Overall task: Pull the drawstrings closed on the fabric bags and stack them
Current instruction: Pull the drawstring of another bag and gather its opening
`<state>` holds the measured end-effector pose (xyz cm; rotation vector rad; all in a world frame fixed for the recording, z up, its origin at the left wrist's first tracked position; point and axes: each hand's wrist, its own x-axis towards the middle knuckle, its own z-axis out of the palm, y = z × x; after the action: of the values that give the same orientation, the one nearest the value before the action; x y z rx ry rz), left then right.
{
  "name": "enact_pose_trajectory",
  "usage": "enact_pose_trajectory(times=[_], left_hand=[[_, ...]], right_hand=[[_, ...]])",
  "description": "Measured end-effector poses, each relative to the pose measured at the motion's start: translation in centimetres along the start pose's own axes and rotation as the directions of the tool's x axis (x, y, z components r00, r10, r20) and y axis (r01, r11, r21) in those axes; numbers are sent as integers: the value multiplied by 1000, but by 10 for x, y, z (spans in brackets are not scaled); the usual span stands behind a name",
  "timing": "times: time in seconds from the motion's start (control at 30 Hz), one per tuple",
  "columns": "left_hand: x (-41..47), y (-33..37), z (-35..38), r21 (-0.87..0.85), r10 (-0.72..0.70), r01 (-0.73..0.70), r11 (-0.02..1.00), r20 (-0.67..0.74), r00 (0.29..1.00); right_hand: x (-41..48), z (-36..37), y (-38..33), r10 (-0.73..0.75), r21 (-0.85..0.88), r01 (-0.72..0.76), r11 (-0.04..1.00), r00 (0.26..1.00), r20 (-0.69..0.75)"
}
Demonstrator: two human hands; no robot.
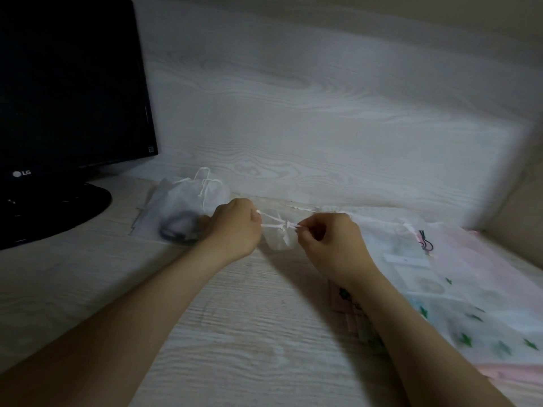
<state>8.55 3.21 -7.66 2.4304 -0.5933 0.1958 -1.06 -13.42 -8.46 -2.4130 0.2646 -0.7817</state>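
Head view: two bare forearms reach over a pale wood-grain desk [235,333]. Between the hands lies a small white sheer fabric bag [279,240], resting on the desk near its back edge with its mouth gathered.

Left hand [235,230]: fingers curled, thumb and forefinger pinching the left ends of the thin white drawstrings [271,224]. Right hand [332,242]: fingers curled inward, fingertips pinching the right ends of the same drawstrings, which run taut from hand to hand across the bag's neck.

Behind and left of the left hand sits a rounded heap of white gauze bags [188,198], cords drawn at the top. A dark ring-shaped object [177,229] shows through the fabric — what it is cannot be told.

Right of the right hand, flat translucent bags with green printed motifs [470,312] lie spread on the desk, partly under the right forearm. A black flat-screen monitor [67,83] stands at far left on a round base.
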Motion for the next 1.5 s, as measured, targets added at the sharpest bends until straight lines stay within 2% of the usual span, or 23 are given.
enact_pose_trajectory(times=[0.1, 0.37, 0.47, 0.6, 0.67, 0.77, 0.87, 1.03, 1.27, 1.4, 1.5], left_hand=[[2, -2, 0, 25, -8, 9, 1000, -52, 999], [5, -8, 4, 116, 18, -10, 993, -69, 997], [5, -11, 6, 103, 43, -33, 994, -100, 994], [5, -12, 5, 121, 85, -67, 990, -146, 986], [4, -11, 5, 131, 107, -84, 988, -179, 978], [2, -11, 5, 157, 130, -98, 983, -207, 970], [1, -13, 3, 161, 136, -104, 981, -203, 970], [0, -11, 1, 152, 152, -120, 981, -215, 965], [6, -27, 2, 66, 316, -310, 948, -262, 912], [8, -30, 5, -60, 411, -420, 906, -119, 904], [9, -27, 6, -196, 391, -398, 896, -74, 917]], right_hand=[[-1, 1, -2, -25, -95, 21, 995, 999, -33], [-3, 3, -2, 8, -188, -13, 982, 1000, -29], [-4, 4, -3, 14, -230, -19, 973, 1000, -27], [-2, 5, -4, 83, -256, -89, 963, 996, -36], [-1, 4, -5, 112, -231, -129, 964, 990, -86], [1, 3, -8, 149, -83, -161, 983, 979, -139], [3, 2, -6, 212, 27, -210, 977, 971, -107], [2, -3, -6, 248, 105, -241, 965, 967, -57], [-6, -5, -8, -10, 202, 27, 979, 996, -84], [-9, 2, -12, -198, 105, 210, 972, 974, -110], [-10, 3, -18, -261, 146, 280, 949, 955, -139]])
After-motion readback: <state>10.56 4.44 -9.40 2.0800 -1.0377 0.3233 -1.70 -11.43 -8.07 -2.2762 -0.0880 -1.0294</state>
